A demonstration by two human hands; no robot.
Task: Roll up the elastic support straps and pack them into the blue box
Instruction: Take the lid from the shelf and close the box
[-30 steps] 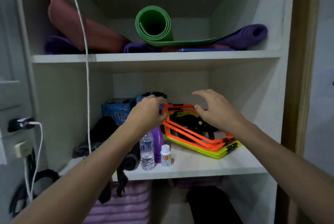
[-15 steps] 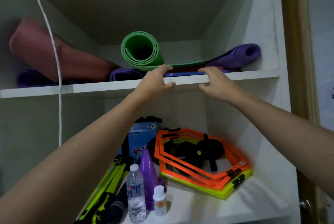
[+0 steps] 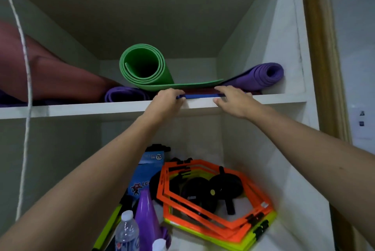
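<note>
A flat blue strap (image 3: 199, 95) lies along the front edge of the upper shelf (image 3: 81, 108), under a dark red layer (image 3: 200, 90) and the tail of a green rolled mat (image 3: 144, 68). My left hand (image 3: 168, 101) pinches its left end, fingers over the top and thumb beneath. My right hand (image 3: 233, 98) pinches its right end the same way. The blue box (image 3: 150, 171) stands at the back of the lower shelf, partly hidden behind my left forearm.
Purple rolled mats (image 3: 261, 76) and a reddish mat (image 3: 50, 76) share the upper shelf. Below lie orange and yellow hexagon rings (image 3: 219, 216), black ab wheels (image 3: 225, 187), a purple cone (image 3: 146, 216) and a water bottle (image 3: 126, 232). A white cord (image 3: 26, 88) hangs at left.
Both hands rose from the hexagon rings on the lower shelf to the upper shelf's edge and now pinch the blue strap. My view tilted upward and moved closer.
</note>
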